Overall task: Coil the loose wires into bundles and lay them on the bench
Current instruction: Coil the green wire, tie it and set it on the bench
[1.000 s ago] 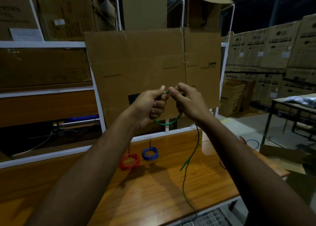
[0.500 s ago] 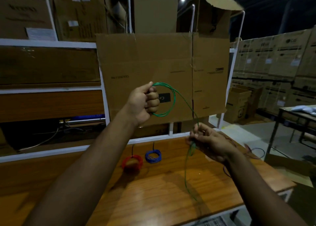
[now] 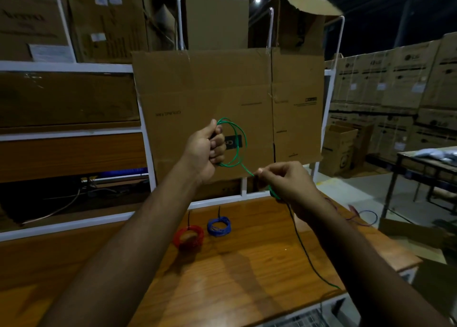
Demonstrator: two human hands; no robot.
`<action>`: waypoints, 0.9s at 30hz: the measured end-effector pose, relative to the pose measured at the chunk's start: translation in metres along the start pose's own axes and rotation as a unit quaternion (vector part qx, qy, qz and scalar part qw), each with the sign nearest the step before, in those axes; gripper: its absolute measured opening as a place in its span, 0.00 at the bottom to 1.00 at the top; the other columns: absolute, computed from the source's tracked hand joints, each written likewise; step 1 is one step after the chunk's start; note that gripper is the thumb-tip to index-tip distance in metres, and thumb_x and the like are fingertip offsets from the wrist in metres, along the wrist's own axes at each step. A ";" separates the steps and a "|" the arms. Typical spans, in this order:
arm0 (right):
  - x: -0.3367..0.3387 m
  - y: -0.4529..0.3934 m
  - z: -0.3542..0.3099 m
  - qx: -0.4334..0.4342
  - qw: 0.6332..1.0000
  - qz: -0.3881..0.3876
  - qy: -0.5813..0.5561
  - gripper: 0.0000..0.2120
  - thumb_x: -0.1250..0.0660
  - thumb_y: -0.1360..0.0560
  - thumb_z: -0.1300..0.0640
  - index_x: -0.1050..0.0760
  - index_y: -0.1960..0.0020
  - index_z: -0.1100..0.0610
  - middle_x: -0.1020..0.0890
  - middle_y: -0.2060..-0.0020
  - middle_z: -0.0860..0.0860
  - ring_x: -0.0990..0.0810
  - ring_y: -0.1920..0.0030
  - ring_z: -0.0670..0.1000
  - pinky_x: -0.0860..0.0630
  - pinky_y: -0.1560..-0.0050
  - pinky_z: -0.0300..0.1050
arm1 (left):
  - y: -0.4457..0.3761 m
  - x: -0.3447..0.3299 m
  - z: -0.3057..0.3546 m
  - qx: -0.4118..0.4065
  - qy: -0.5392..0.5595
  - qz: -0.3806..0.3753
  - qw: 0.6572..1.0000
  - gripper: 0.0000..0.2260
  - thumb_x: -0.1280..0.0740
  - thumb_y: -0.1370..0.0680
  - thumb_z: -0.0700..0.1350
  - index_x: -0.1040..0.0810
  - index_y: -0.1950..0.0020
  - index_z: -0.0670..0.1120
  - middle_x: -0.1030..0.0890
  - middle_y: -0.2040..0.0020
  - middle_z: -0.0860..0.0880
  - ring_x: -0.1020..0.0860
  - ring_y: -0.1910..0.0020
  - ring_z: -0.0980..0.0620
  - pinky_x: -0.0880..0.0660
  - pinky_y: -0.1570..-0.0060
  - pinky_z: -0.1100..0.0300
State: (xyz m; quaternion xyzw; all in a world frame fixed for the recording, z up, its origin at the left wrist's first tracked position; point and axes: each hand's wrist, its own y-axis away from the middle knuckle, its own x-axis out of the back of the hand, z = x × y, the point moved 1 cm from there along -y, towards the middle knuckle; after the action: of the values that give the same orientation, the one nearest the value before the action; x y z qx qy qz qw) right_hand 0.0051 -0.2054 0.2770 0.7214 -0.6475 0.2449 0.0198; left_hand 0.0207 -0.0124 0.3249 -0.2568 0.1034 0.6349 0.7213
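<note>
From the head camera: your left hand (image 3: 206, 152) was fisted around two loops of green wire (image 3: 238, 141), raised above the wooden bench (image 3: 247, 272). Your right hand (image 3: 286, 184), nearer the bench, pinched the same wire where it left the loops; its tail hung down over the bench's front edge. A red coil (image 3: 188, 236) and a blue coil (image 3: 219, 226) lay on the bench. The wire looked light, thin and springy, so the loops were best gripped together.
</note>
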 end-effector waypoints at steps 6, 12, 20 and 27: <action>0.020 0.009 -0.013 0.006 0.983 -0.183 0.001 0.17 0.39 0.19 0.65 0.25 0.32 0.57 0.20 0.47 0.53 0.26 0.57 0.48 0.27 0.58 0.39 | -0.002 0.008 0.005 -0.012 -0.010 0.021 1.000 0.16 0.47 0.15 0.50 0.33 0.60 0.48 0.37 0.76 0.54 0.43 0.81 0.59 0.48 0.79 0.65; 0.021 0.018 -0.018 0.052 0.992 -0.118 -0.002 0.15 0.35 0.21 0.66 0.22 0.36 0.57 0.15 0.56 0.56 0.15 0.59 0.48 0.18 0.55 0.43 | -0.001 0.004 -0.002 -0.042 -0.056 0.020 0.997 0.14 0.47 0.15 0.51 0.33 0.59 0.49 0.31 0.73 0.54 0.39 0.77 0.58 0.46 0.74 0.64; 0.004 0.014 -0.045 0.165 0.986 -0.009 0.012 0.11 0.28 0.25 0.56 0.24 0.45 0.55 0.14 0.61 0.53 0.18 0.69 0.44 0.26 0.71 0.36 | -0.001 -0.010 -0.020 -0.048 -0.092 -0.022 0.994 0.12 0.45 0.15 0.51 0.29 0.47 0.43 0.22 0.61 0.45 0.23 0.67 0.53 0.25 0.67 0.63; 0.006 0.002 -0.051 0.058 0.972 -0.077 -0.213 0.09 0.36 0.19 0.55 0.26 0.40 0.55 0.19 0.48 0.56 0.20 0.61 0.47 0.22 0.64 0.38 | 0.003 -0.023 -0.032 -0.125 -0.248 -0.010 0.961 0.12 0.46 0.14 0.49 0.26 0.50 0.46 0.21 0.56 0.45 0.21 0.59 0.50 0.22 0.62 0.57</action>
State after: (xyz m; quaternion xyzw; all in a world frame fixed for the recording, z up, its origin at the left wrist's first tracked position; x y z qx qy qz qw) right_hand -0.0129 -0.1937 0.3232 0.8046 -0.5641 0.1201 -0.1416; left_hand 0.0193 -0.0485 0.3080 -0.1801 -0.1617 0.6790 0.6931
